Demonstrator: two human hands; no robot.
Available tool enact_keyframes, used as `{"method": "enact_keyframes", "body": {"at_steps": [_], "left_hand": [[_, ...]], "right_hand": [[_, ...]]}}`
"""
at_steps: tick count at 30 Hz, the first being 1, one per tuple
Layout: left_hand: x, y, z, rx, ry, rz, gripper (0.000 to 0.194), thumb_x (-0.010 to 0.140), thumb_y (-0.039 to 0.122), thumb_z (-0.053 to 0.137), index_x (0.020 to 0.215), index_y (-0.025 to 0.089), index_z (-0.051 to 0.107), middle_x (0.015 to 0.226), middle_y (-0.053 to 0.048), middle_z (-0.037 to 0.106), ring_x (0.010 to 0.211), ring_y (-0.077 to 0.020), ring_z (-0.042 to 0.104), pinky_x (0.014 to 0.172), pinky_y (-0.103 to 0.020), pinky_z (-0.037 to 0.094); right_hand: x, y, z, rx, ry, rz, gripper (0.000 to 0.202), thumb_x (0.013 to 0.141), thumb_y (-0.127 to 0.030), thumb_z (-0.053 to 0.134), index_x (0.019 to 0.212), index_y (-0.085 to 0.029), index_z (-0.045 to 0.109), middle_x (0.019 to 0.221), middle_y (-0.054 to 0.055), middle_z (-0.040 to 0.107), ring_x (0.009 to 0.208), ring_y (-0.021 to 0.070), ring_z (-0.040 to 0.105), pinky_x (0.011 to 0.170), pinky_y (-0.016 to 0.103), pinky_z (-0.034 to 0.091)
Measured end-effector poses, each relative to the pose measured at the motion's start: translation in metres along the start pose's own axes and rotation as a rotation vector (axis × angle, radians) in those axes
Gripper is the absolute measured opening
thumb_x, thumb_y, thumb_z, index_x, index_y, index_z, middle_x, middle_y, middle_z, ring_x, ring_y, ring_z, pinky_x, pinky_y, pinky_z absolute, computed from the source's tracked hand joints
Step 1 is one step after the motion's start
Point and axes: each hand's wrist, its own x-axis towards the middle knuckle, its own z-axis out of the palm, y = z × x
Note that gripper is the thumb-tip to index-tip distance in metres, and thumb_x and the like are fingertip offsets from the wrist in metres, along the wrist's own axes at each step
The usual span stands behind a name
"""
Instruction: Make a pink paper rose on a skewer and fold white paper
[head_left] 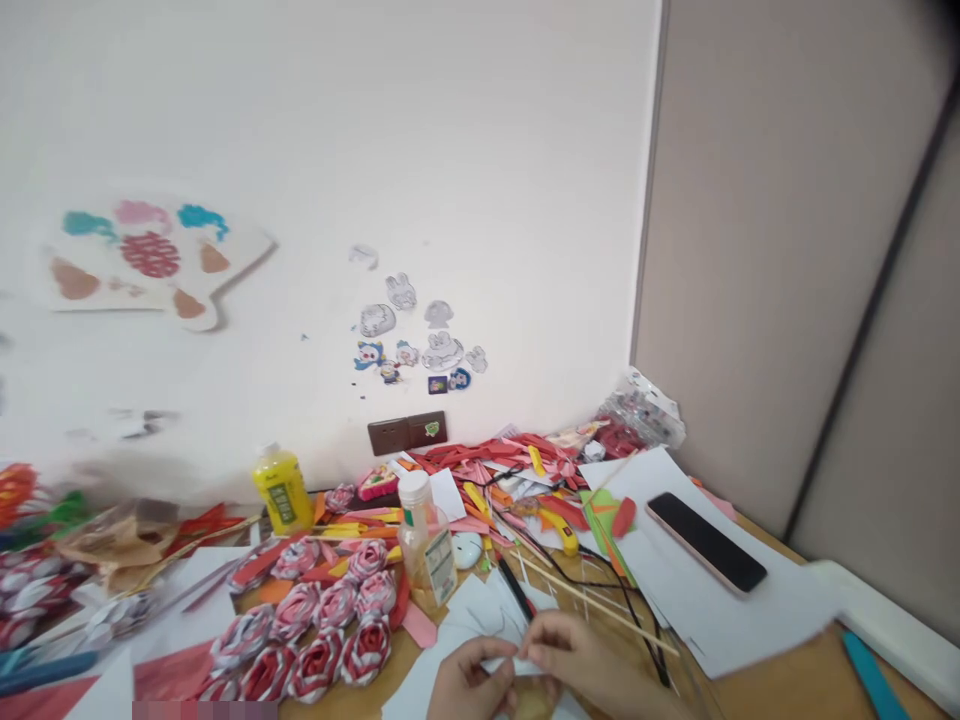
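Note:
My left hand (471, 682) and my right hand (574, 655) meet at the near edge of the table. Between their fingertips is a small piece of white paper (493, 665), pinched by both, with its lower part hidden by the fingers. Under and around the hands lie loose white paper scraps (459, 622). A black pen (516, 590) rests just beyond my right hand. To the left sit several rolled red, pink and white paper roses (319, 660) in rows.
A clear bottle (426, 545) with a white cap and a yellow bottle (283, 492) stand behind the roses. Coloured paper strips (517, 455) pile against the wall. A phone (706, 542) lies on white sheets (787, 625) at right. Thin wooden sticks (600, 600) cross the middle.

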Motion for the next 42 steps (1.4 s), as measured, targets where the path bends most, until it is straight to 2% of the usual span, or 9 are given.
{"method": "enact_keyframes", "body": {"at_steps": [3, 6, 11, 15, 19, 25, 33, 38, 42], "left_hand": [[-0.002, 0.007, 0.001, -0.017, 0.035, 0.032, 0.046, 0.034, 0.039, 0.082, 0.069, 0.015, 0.065, 0.046, 0.005, 0.061, 0.037, -0.0094, 0.049, 0.042, -0.02, 0.036], [-0.006, 0.012, 0.006, -0.062, 0.063, 0.037, 0.051, 0.039, 0.041, 0.081, 0.08, 0.018, 0.063, 0.039, 0.011, 0.049, 0.04, -0.0093, 0.049, 0.046, -0.019, 0.04], [-0.024, 0.019, 0.016, -0.113, 0.104, 0.05, 0.037, 0.054, 0.048, 0.073, 0.051, 0.016, 0.055, 0.046, 0.003, 0.056, 0.048, -0.0114, 0.052, 0.051, -0.021, 0.044], [-0.033, 0.024, 0.02, -0.112, 0.145, 0.123, 0.035, 0.057, 0.043, 0.074, 0.047, 0.015, 0.056, 0.044, 0.005, 0.054, 0.05, -0.0086, 0.047, 0.05, -0.016, 0.04], [-0.032, 0.023, 0.021, -0.156, 0.138, 0.154, 0.031, 0.059, 0.042, 0.073, 0.054, 0.015, 0.06, 0.048, 0.005, 0.057, 0.053, -0.009, 0.048, 0.054, -0.015, 0.042], [-0.028, 0.02, 0.019, -0.265, 0.169, 0.165, 0.031, 0.057, 0.041, 0.074, 0.053, 0.014, 0.06, 0.046, 0.005, 0.055, 0.048, -0.0086, 0.049, 0.048, -0.017, 0.041], [-0.032, 0.026, 0.027, -0.5, 0.148, 0.154, 0.031, 0.056, 0.035, 0.077, 0.073, 0.013, 0.063, 0.064, -0.001, 0.065, 0.058, -0.0125, 0.059, 0.054, -0.022, 0.048], [-0.034, 0.024, 0.026, -0.667, 0.149, 0.131, 0.031, 0.057, 0.035, 0.077, 0.061, 0.016, 0.053, 0.044, 0.01, 0.048, 0.037, -0.0026, 0.043, 0.037, -0.013, 0.036], [-0.03, 0.022, 0.021, -0.761, 0.106, 0.054, 0.031, 0.068, 0.03, 0.069, 0.055, 0.017, 0.044, 0.04, 0.012, 0.035, 0.028, 0.0008, 0.027, 0.028, -0.011, 0.021]], "right_hand": [[0.001, 0.003, 0.004, 0.048, -0.034, 0.029, 0.029, 0.074, -0.042, 0.058, 0.084, -0.015, 0.055, 0.056, -0.005, 0.051, 0.045, 0.0076, 0.044, 0.046, 0.019, 0.035], [0.002, 0.0, 0.009, 0.055, -0.049, 0.027, 0.027, 0.074, -0.038, 0.06, 0.088, -0.015, 0.054, 0.057, -0.005, 0.054, 0.043, 0.007, 0.044, 0.044, 0.018, 0.037], [-0.003, -0.009, 0.016, -0.019, 0.058, -0.084, 0.021, 0.079, -0.032, 0.053, 0.094, -0.017, 0.051, 0.055, -0.006, 0.053, 0.04, 0.0062, 0.044, 0.042, 0.017, 0.037], [-0.008, -0.015, 0.021, -0.139, 0.06, -0.053, 0.017, 0.082, -0.03, 0.05, 0.073, -0.016, 0.051, 0.043, -0.008, 0.043, 0.036, 0.0059, 0.038, 0.036, 0.015, 0.029], [-0.012, -0.019, 0.026, -0.185, 0.142, -0.077, 0.016, 0.083, -0.027, 0.046, 0.071, -0.017, 0.048, 0.049, -0.008, 0.042, 0.039, 0.0053, 0.041, 0.039, 0.014, 0.03], [-0.014, -0.011, 0.025, -0.27, 0.037, -0.082, 0.029, 0.085, -0.031, 0.044, 0.06, -0.016, 0.048, 0.04, -0.008, 0.041, 0.037, 0.0064, 0.041, 0.04, 0.015, 0.031], [-0.012, -0.003, 0.034, -0.437, -0.004, -0.134, 0.042, 0.088, -0.036, 0.038, 0.052, -0.016, 0.045, 0.042, -0.005, 0.041, 0.042, 0.008, 0.042, 0.045, 0.018, 0.031], [-0.015, 0.003, 0.046, -0.613, 0.075, -0.213, 0.035, 0.082, -0.031, 0.049, 0.051, -0.015, 0.047, 0.051, -0.002, 0.049, 0.05, 0.0094, 0.04, 0.047, 0.022, 0.022], [-0.019, 0.012, 0.054, -1.006, 0.0, -0.35, 0.024, 0.08, -0.023, 0.048, 0.058, -0.015, 0.053, 0.055, 0.0, 0.058, 0.047, 0.0091, 0.04, 0.046, 0.024, 0.018]]}}
